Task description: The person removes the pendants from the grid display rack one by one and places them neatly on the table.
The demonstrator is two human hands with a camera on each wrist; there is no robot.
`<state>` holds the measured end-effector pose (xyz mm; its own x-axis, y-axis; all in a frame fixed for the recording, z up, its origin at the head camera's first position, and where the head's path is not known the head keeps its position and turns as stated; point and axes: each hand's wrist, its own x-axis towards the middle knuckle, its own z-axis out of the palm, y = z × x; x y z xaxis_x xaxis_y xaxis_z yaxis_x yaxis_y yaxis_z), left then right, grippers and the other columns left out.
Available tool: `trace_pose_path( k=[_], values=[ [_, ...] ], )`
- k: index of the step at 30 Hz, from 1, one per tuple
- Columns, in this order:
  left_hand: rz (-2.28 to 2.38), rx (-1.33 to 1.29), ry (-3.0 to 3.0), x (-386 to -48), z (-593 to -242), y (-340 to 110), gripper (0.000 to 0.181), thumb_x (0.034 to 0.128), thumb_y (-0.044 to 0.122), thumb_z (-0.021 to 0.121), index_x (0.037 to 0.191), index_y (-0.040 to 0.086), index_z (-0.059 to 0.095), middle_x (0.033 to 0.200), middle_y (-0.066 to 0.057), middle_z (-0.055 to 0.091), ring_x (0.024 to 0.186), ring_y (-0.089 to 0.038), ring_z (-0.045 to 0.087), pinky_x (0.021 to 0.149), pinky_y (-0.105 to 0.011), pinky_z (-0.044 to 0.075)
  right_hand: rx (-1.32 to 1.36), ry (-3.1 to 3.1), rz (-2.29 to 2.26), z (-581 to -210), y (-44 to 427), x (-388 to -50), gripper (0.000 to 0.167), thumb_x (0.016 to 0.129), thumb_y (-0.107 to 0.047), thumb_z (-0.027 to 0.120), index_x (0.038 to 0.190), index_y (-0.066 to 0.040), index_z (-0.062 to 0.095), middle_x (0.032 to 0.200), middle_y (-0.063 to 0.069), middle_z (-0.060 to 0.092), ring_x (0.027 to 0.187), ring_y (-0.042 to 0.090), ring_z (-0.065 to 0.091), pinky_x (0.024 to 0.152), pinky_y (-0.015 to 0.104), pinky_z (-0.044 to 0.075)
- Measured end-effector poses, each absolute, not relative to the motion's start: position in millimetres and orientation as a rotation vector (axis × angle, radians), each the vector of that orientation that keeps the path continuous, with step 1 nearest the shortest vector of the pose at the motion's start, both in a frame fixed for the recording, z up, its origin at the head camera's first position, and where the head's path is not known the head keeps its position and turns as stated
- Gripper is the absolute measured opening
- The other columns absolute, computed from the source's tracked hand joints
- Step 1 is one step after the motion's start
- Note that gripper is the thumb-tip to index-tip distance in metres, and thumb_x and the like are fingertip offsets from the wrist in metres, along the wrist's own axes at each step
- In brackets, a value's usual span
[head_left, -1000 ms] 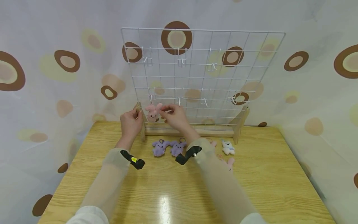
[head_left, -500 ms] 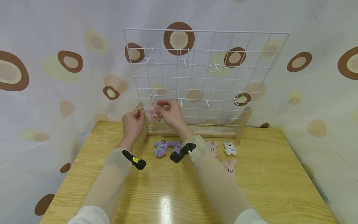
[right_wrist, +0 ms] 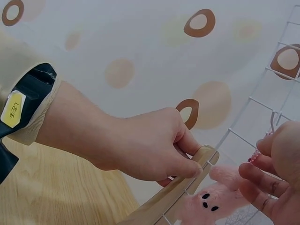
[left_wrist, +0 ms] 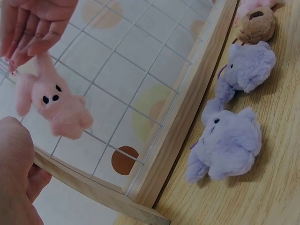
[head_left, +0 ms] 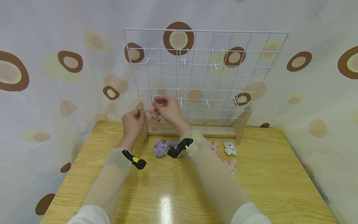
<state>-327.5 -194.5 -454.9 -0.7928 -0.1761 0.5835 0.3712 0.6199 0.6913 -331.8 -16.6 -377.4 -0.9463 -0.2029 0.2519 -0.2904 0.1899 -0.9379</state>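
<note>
My left hand (head_left: 132, 125) grips the top of the wooden side post (head_left: 144, 134) of a white wire grid rack (head_left: 205, 30). The fingers of my right hand (head_left: 170, 112) pinch a beaded cord (right_wrist: 255, 156) on a pink plush bunny keychain (left_wrist: 60, 104). Below the hand, the bunny dangles in front of the grid, its face outward. Close to the pinching fingers is a white hook (right_wrist: 273, 121) at the grid's lower left. In the right wrist view the fingers partly cover the cord, and I cannot tell whether it touches the hook.
Several other white hooks (head_left: 207, 102) stick out from the grid. Purple plush keychains (head_left: 161, 148) lie on the wooden table (head_left: 139, 193) before the rack. Further right are pink bunnies (head_left: 213, 146), a white plush (head_left: 230, 148) and a brown plush (left_wrist: 258, 26).
My right hand has shifted from the bunny's side up and left to its cord, close to the hook. My left hand keeps hold of the post.
</note>
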Motion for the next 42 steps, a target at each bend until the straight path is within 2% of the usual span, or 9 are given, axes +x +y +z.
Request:
trace_pose_path(
  k=[6, 15, 21, 28, 34, 42],
  values=[
    [-1.16, -0.142, -2.227, -327, -454, -194, 0.021, 0.0997, 0.006, 0.067, 0.08, 0.0, 0.071, 0.087, -0.017, 0.078, 0.097, -0.031, 0.076, 0.082, -0.049, 0.062, 0.499, -2.334, 1.854, -375, -22, -335, 0.018, 0.103, -0.004, 0.068, 0.113, 0.01, 0.072, 0.1, 0.02, 0.073, 0.081, 0.025, 0.072, 0.068, 0.029, 0.06],
    [-1.195, -0.119, -2.236, -326, -453, -193, 0.018, 0.1008, 0.007, 0.067, 0.091, -0.004, 0.077, 0.093, -0.019, 0.078, 0.101, -0.031, 0.075, 0.083, -0.048, 0.062, 0.453, -2.279, 1.913, -374, -22, -336, 0.018, 0.105, -0.007, 0.066, 0.111, 0.009, 0.071, 0.094, 0.016, 0.073, 0.07, 0.015, 0.07, 0.064, 0.026, 0.06],
    [-1.208, -0.112, -2.233, -327, -455, -193, 0.016, 0.1005, 0.006, 0.068, 0.095, -0.004, 0.078, 0.097, -0.02, 0.077, 0.101, -0.031, 0.075, 0.083, -0.046, 0.062, 0.457, -2.244, 1.958, -368, -20, -331, 0.015, 0.105, -0.006, 0.067, 0.11, 0.008, 0.07, 0.095, 0.016, 0.073, 0.071, 0.014, 0.069, 0.065, 0.025, 0.059],
    [-1.199, -0.122, -2.225, -329, -456, -194, 0.015, 0.1, 0.006, 0.068, 0.094, -0.005, 0.077, 0.097, -0.02, 0.077, 0.101, -0.032, 0.075, 0.084, -0.046, 0.062, 0.49, -2.222, 1.958, -363, -16, -325, 0.013, 0.104, -0.005, 0.067, 0.108, 0.006, 0.072, 0.097, 0.015, 0.074, 0.077, 0.017, 0.07, 0.071, 0.027, 0.06],
    [-1.21, -0.11, -2.23, -328, -456, -193, 0.015, 0.1004, 0.006, 0.067, 0.092, -0.002, 0.077, 0.098, -0.019, 0.077, 0.103, -0.031, 0.075, 0.085, -0.047, 0.061, 0.561, -2.209, 1.972, -361, -13, -318, 0.01, 0.104, -0.004, 0.067, 0.105, 0.005, 0.072, 0.095, 0.014, 0.074, 0.075, 0.017, 0.07, 0.07, 0.029, 0.061],
    [-1.2, -0.12, -2.215, -326, -453, -193, 0.017, 0.0989, 0.004, 0.067, 0.087, -0.004, 0.075, 0.094, -0.02, 0.077, 0.1, -0.032, 0.075, 0.082, -0.048, 0.062, 0.626, -2.178, 2.025, -360, -10, -310, 0.011, 0.103, -0.002, 0.067, 0.107, 0.007, 0.07, 0.098, 0.022, 0.073, 0.072, 0.015, 0.069, 0.067, 0.028, 0.06]
  ],
)
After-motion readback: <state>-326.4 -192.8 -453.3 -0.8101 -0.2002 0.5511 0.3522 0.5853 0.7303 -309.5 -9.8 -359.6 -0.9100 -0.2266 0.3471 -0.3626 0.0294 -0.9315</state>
